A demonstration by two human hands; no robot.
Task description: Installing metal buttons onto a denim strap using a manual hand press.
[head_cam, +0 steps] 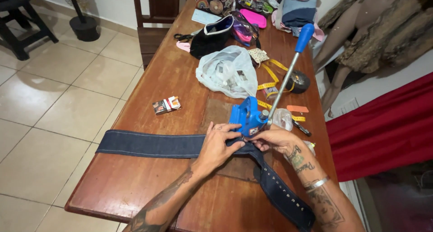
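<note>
- Bare tabletop (135, 178) lies open in front of the denim strip (149, 145), on the near left side.
- Left of the blue press (247, 117), only a small carton (167, 105) breaks the open wood.
- The press's long lever (288, 71) slants up to the right, barring passage over it.
- A crumpled plastic bag (228, 71) and yellow tape measure (270, 78) crowd the space just behind the press.
- The far end is packed with bags (212, 35) and cloth.

Your wooden table (135, 187)
Denim strip (149, 145) at nine o'clock, blue press (247, 117) centre, plastic bag (225, 71) at twelve.
</note>
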